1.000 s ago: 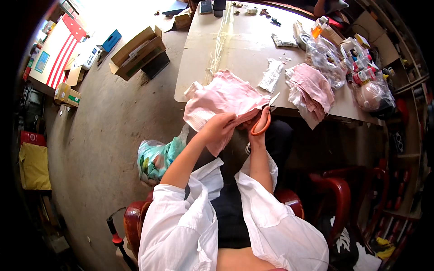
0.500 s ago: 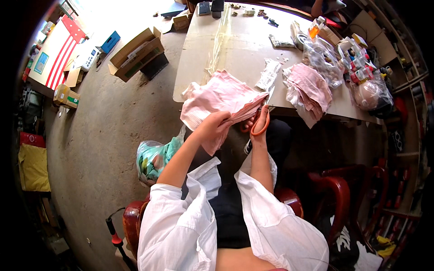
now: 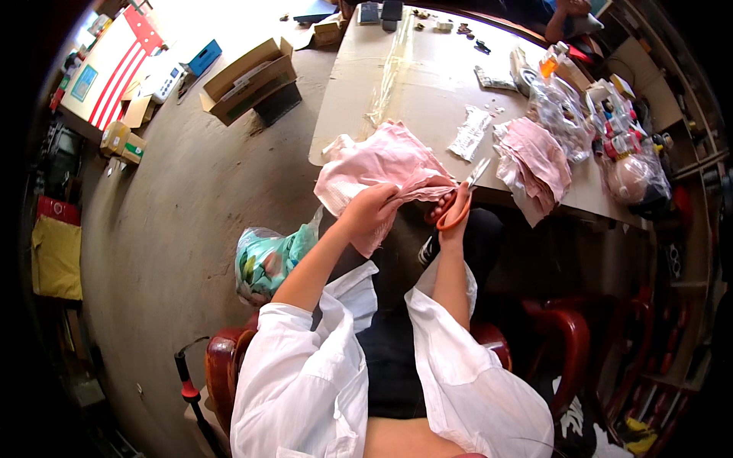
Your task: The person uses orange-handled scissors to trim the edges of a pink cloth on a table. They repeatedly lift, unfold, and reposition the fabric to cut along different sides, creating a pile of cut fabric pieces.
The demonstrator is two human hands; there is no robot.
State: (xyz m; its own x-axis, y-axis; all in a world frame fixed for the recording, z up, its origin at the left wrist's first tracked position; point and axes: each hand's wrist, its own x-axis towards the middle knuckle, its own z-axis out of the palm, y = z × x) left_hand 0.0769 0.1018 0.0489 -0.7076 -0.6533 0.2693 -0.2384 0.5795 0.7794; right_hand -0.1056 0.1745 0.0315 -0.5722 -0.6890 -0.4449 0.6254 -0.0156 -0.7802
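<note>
My left hand [image 3: 368, 206] grips a bunched fold of pink fabric [image 3: 376, 153], whose far part lies over the near edge of the table and whose lower part hangs toward my lap. My right hand [image 3: 452, 210] holds orange-handled scissors [image 3: 475, 174], their blades pointing up and to the right, just beside the fabric's gathered right end. Some of my right fingers show under that end; whether they touch it I cannot tell. A second pile of pink fabric [image 3: 534, 160] in clear plastic lies to the right, with a white packet [image 3: 469, 130] behind the scissors.
The table [image 3: 347, 91] carries bagged bottles [image 3: 620, 130] at right and small items at back. A person's arm [image 3: 557, 27] shows at far right. Cardboard boxes [image 3: 252, 76] and a green floral bag [image 3: 271, 263] stand at left; red wooden chairs [image 3: 565, 340] are at lower right.
The scissors have moved slightly right, their blades now angled away from the fabric's edge, which is more bunched near my hands. The whole view has shifted a little, moving the table rightward.
</note>
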